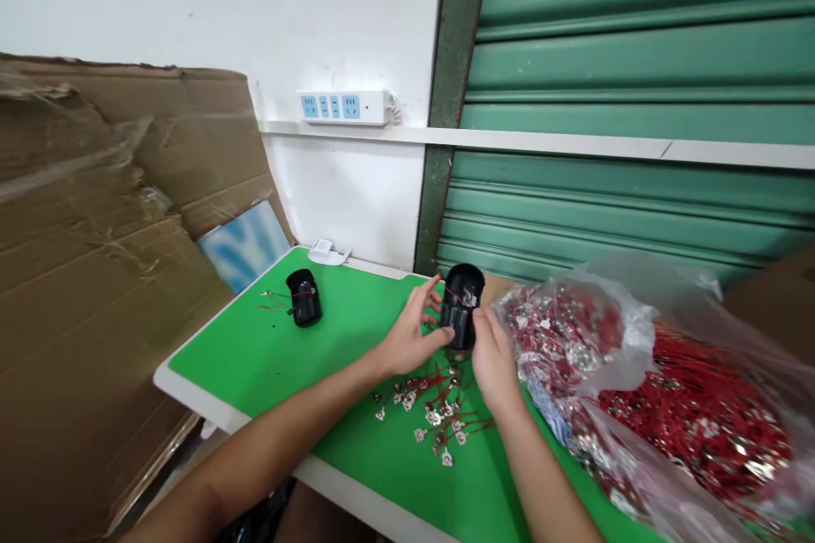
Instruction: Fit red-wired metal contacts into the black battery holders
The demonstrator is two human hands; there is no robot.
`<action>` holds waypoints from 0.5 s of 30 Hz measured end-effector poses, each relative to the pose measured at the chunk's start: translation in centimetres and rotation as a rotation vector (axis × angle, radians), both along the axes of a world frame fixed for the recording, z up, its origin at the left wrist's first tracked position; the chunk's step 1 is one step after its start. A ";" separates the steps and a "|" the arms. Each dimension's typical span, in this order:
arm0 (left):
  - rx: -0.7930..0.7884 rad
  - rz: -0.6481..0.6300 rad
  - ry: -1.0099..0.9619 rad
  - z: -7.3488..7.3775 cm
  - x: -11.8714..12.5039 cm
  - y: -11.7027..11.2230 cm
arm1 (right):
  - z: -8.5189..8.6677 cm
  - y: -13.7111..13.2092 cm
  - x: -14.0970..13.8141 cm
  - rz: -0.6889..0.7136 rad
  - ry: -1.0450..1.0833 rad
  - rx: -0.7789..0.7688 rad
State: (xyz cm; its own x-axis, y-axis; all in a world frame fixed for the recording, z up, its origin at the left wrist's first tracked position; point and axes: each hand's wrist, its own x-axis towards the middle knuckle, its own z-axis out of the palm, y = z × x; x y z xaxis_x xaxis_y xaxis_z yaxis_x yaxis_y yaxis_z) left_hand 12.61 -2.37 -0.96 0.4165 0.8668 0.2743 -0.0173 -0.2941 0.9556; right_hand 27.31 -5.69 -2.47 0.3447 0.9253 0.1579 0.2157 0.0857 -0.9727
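Both hands hold up a black plastic housing (pixel 462 302) above the green tabletop (pixel 267 356). My left hand (pixel 413 336) grips its left side with thumb and fingers. My right hand (pixel 491 358) steadies its right side from below. A thin red wire with a metal tab shows inside the housing. Under the hands lies a loose heap of red wires with metal contact tabs (pixel 433 417). A second black housing (pixel 304 297) with red wires rests further left on the table.
A clear plastic bag (pixel 668 390) full of red wires and metal tabs fills the table's right side. Cardboard sheets (pixel 95 254) lean at the left. A white power strip (pixel 344 107) hangs on the wall. A green roller shutter (pixel 637 102) stands behind.
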 end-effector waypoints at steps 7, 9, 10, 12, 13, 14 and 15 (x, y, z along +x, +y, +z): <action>-0.718 -0.325 -0.014 0.7 -2.2 2.3 | 0.7 0.3 0.6 0.039 0.076 0.011; -0.799 -0.460 0.145 0.7 -2.7 2.7 | 1.4 -0.2 0.6 0.133 0.031 -0.033; -0.827 -0.541 0.202 0.6 -2.8 2.9 | 1.6 -0.4 0.6 0.161 0.003 -0.039; -0.863 -0.685 0.252 0.3 -3.0 3.0 | 1.8 -0.5 0.7 0.159 -0.044 -0.035; -0.873 -0.731 0.240 0.1 -3.0 3.0 | 1.7 -0.5 0.8 0.122 -0.051 -0.021; -0.876 -0.758 0.207 -0.1 -3.0 2.9 | 1.5 -0.4 1.0 0.065 -0.057 -0.002; -0.870 -0.768 0.157 -0.1 -2.9 2.8 | 1.2 -0.2 1.2 -0.003 -0.063 0.023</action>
State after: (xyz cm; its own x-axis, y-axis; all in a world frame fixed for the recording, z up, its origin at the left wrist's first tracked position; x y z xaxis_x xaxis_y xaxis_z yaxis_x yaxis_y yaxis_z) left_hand 9.74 0.44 -1.11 0.8888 0.2427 -0.3888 0.2305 0.4964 0.8369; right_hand 28.54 -5.91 -1.24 0.3360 0.9203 0.2003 0.2768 0.1068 -0.9550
